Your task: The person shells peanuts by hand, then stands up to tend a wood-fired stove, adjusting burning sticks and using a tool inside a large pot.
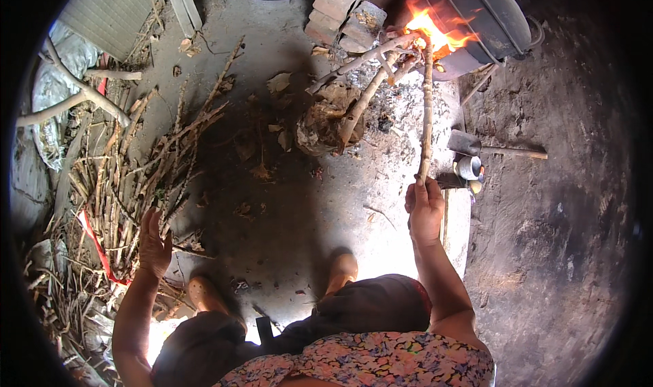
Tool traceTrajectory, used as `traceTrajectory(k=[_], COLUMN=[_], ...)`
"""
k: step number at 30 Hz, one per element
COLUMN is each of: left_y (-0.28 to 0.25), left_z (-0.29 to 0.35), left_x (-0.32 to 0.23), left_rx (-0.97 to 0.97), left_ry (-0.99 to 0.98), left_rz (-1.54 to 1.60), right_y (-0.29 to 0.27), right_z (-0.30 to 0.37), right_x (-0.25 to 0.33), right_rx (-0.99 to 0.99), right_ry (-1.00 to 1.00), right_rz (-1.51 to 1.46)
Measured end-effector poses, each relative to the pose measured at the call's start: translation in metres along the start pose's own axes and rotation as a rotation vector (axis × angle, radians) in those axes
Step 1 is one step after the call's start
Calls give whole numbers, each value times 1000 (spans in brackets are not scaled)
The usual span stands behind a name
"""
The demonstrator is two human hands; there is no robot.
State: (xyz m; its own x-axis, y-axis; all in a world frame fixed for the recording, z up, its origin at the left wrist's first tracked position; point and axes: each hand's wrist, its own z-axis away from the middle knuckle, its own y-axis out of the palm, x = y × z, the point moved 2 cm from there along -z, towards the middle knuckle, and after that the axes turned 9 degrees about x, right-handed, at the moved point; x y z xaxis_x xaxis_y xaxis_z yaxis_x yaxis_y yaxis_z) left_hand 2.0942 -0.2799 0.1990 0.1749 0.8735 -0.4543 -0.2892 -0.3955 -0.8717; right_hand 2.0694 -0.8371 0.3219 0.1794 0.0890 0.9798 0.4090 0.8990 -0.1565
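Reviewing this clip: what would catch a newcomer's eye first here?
The fire at the top, burning under a dark pot. The right hand holds a long stick whose tip is in the flames. At left, the left hand rests on a pile of sticks.

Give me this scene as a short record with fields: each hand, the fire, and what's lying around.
left hand: open, reaching onto the pile of dry sticks
right hand: gripping the near end of a long stick
long stick: far end in the flames
fire: burning beneath a dark pot
beside fire: bricks, grey ash, other sticks feeding in
ground: bare concrete, dry leaves scattered
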Motion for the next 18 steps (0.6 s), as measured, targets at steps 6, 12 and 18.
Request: traceTrajectory(k=[6,12,18], left_y=[0,7,8], left_z=[16,28,12], left_x=[1,9,6], left_rx=[40,66,87], left_ry=[-16,-23,18], left_rz=[10,27,72], right_y=[11,-6,-8], right_z=[20,52,40], right_x=[-2,-27,-35], right_rx=[-43,-37,-15], right_ry=[42,75,71], right_rz=[-60,-20,61])
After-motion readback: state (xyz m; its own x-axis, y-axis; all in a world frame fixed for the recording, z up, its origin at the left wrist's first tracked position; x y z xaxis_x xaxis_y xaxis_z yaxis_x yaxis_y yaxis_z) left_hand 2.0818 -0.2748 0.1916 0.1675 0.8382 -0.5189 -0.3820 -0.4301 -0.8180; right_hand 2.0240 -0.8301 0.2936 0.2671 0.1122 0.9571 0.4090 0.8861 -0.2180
